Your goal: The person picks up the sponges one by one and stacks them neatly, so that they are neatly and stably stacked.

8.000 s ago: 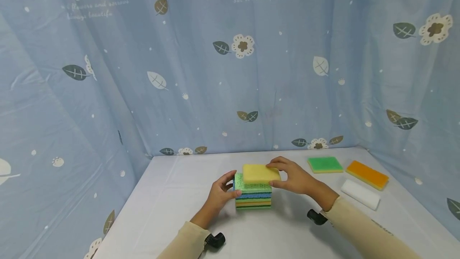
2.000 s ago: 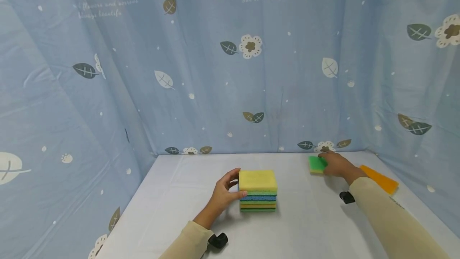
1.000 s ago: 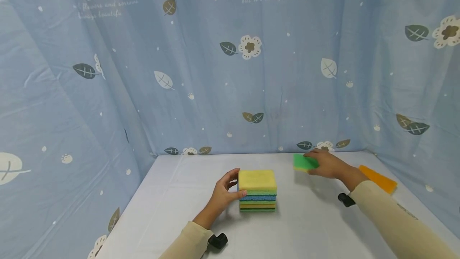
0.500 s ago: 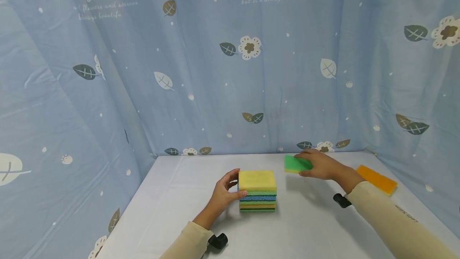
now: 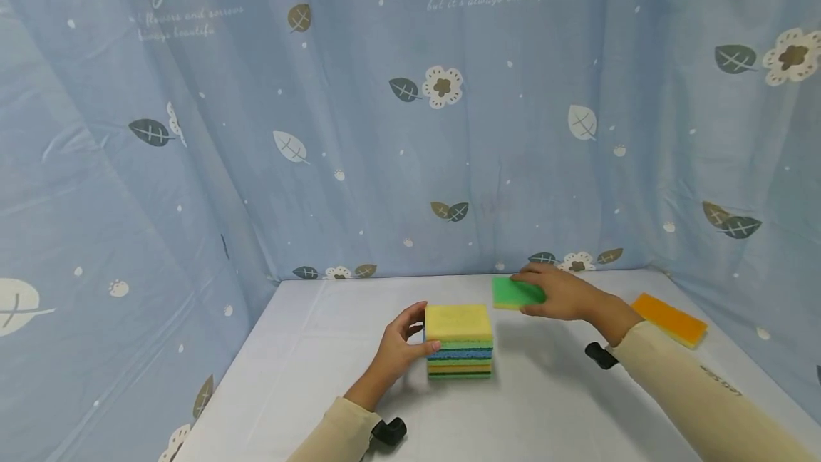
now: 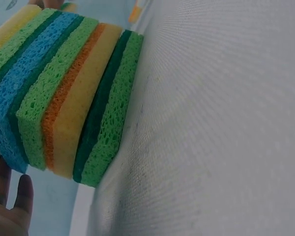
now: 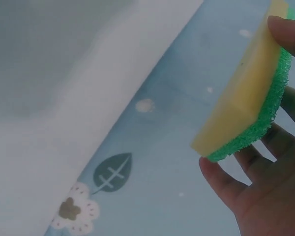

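Observation:
A stack of several sponges [image 5: 459, 323] in yellow, green, blue and orange layers stands on the table, a yellow one on top. My left hand [image 5: 399, 348] holds the stack's left side, thumb at the front corner and fingers toward the back. In the left wrist view the layered stack [image 6: 64, 93] fills the upper left. Behind and right of the stack, my right hand [image 5: 564, 294] pinches a sponge with a green scouring face [image 5: 515, 293] above the table. The right wrist view shows its yellow foam side [image 7: 241, 98] between thumb and fingers.
An orange-faced sponge [image 5: 670, 318] lies at the table's right, partly behind the right forearm. The white-covered table [image 5: 308, 362] ends at a blue patterned curtain [image 5: 359, 127] at the back and sides.
The yellow sponge was set squarely on the stack. My right hand then took the green-faced sponge from the back right and carried it left. The white block is out of sight.

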Demonstrator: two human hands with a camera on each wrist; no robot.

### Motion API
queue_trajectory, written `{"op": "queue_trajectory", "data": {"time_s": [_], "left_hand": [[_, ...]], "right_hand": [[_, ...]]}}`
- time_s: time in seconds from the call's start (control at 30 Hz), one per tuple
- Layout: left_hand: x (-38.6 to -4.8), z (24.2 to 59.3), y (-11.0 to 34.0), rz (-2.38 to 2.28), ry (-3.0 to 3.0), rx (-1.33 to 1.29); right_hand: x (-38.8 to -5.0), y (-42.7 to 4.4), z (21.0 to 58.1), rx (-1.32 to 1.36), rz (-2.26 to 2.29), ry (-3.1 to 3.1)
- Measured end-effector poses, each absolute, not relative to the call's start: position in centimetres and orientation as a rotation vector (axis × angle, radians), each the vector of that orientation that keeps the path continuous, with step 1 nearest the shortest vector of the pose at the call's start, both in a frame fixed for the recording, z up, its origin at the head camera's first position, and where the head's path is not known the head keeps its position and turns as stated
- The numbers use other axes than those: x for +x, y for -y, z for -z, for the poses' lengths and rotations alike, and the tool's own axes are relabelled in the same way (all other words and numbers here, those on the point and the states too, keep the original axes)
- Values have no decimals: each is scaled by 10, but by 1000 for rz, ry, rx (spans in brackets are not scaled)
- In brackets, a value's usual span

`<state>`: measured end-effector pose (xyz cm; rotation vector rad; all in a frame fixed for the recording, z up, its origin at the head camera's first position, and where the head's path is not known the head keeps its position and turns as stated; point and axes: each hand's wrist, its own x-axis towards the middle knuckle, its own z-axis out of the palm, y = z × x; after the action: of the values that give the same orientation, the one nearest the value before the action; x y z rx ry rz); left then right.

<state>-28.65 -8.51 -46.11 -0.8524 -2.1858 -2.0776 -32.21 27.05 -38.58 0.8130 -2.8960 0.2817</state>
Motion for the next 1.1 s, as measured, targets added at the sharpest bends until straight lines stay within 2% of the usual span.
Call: {"op": "queue_trajectory", "data": {"time_s": [1.1], "left_hand": [[-285, 459, 85, 2078, 2189, -851]], "right_hand": [[-299, -215, 365, 1034, -281, 2742]]}}
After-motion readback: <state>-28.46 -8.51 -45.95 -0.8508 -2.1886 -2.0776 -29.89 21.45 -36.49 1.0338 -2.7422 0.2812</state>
